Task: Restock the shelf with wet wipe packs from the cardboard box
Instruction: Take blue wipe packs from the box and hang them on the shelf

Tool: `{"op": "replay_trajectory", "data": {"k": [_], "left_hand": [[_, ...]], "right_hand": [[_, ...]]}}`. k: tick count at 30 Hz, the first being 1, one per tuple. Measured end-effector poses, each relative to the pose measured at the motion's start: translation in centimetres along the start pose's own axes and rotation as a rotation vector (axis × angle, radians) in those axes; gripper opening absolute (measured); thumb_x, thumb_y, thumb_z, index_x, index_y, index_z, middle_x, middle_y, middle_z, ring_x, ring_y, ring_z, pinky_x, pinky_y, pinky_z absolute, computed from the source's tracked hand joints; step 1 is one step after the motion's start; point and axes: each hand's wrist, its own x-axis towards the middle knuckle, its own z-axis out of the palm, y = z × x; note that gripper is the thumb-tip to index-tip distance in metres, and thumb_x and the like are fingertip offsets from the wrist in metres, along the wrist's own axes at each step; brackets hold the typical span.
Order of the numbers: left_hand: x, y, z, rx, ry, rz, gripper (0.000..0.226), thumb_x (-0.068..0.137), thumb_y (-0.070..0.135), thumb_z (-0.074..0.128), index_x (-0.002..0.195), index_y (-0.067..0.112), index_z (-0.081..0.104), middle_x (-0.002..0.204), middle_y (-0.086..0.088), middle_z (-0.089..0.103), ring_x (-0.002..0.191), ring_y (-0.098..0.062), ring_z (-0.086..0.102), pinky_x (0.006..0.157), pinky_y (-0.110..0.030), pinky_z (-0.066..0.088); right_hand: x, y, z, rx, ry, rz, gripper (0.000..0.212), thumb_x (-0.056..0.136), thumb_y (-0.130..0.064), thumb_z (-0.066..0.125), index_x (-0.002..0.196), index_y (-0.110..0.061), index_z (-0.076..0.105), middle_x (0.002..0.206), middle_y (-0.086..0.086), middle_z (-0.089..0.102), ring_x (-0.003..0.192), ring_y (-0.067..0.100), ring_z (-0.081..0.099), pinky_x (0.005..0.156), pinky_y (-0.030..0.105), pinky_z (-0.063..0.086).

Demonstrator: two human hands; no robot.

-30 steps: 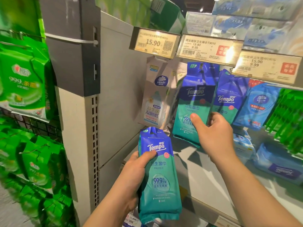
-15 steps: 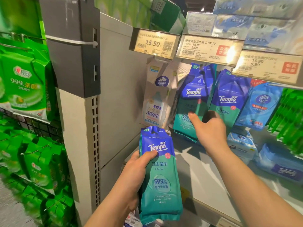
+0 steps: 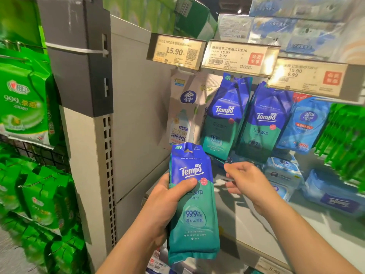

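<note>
The Tempo pack (image 3: 192, 204) sits gripped in our left hand (image 3: 164, 204); our empty, loosely open right hand (image 3: 246, 181) should take its top hole and thread it onto the far hanging row (image 3: 227, 115).

A: What does the left hand (image 3: 167, 202) hold?

B: An upright blue-and-teal Tempo pack (image 3: 192, 202), thumb across its front, near the shelf (image 3: 296, 232) edge.

A: And the right hand (image 3: 248, 180)?

B: It hovers just right of that pack with fingers loosely spread, holding nothing, below two hanging Tempo packs (image 3: 225, 115).

A: Anything farther right?

B: Light blue Vinda packs (image 3: 304, 123) hang there, under the price tags (image 3: 240, 55). Green packs (image 3: 25, 97) hang at far left.
</note>
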Motion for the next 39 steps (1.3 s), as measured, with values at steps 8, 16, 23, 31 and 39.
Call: {"op": "replay_trajectory", "data": {"k": [8, 16, 23, 31, 39], "left_hand": [[0.8, -0.7, 2.7, 0.034, -0.081, 0.121, 0.053, 0.072, 0.026, 0.075, 0.121, 0.015, 0.061, 0.101, -0.009, 0.079, 0.078, -0.019, 0.075, 0.062, -0.029, 0.059], [1.6, -2.1, 6.8, 0.151, -0.306, 0.187, 0.047, 0.087, 0.031, 0.077, 0.128, 0.018, 0.057, 0.117, -0.004, 0.076, 0.101, -0.020, 0.074, 0.080, -0.032, 0.059], [1.4, -3.3, 6.7, 0.417, -0.431, 0.301, 0.049, 0.086, 0.058, 0.063, 0.128, 0.034, 0.060, 0.128, 0.005, 0.071, 0.120, -0.022, 0.066, 0.100, -0.061, 0.052], [1.3, 0.2, 9.6, 0.392, -0.467, 0.499, 0.035, 0.095, 0.041, 0.065, 0.126, 0.025, 0.061, 0.120, 0.009, 0.075, 0.106, -0.012, 0.071, 0.083, -0.029, 0.059], [2.5, 1.1, 10.8, 0.415, -0.432, 0.475, 0.028, 0.098, 0.046, 0.057, 0.122, 0.035, 0.067, 0.119, 0.004, 0.075, 0.108, -0.028, 0.072, 0.092, -0.064, 0.055]], "right_hand": [[-9.2, 2.1, -0.5, 0.371, -0.373, -0.021, 0.054, 0.093, -0.064, 0.059, 0.126, -0.021, 0.066, 0.123, 0.011, 0.073, 0.113, 0.036, 0.070, 0.101, 0.053, 0.052], [-11.9, 2.0, -2.3, 0.255, 0.028, -0.270, 0.041, 0.085, -0.058, 0.066, 0.113, -0.028, 0.063, 0.101, -0.016, 0.077, 0.094, 0.006, 0.074, 0.084, 0.031, 0.060], [-12.9, 0.7, -6.2, 0.154, 0.235, -0.465, 0.030, 0.078, -0.042, 0.066, 0.104, -0.027, 0.065, 0.092, -0.021, 0.076, 0.081, 0.001, 0.072, 0.063, 0.012, 0.052], [-11.9, -2.3, -7.7, 0.257, 0.280, -0.602, 0.039, 0.074, -0.054, 0.069, 0.107, -0.032, 0.067, 0.106, -0.008, 0.078, 0.091, 0.013, 0.075, 0.075, 0.032, 0.061], [-10.6, -3.2, -7.2, 0.272, 0.344, -0.540, 0.034, 0.088, -0.046, 0.072, 0.111, -0.021, 0.067, 0.103, -0.006, 0.078, 0.093, 0.016, 0.075, 0.084, 0.049, 0.061]]}}
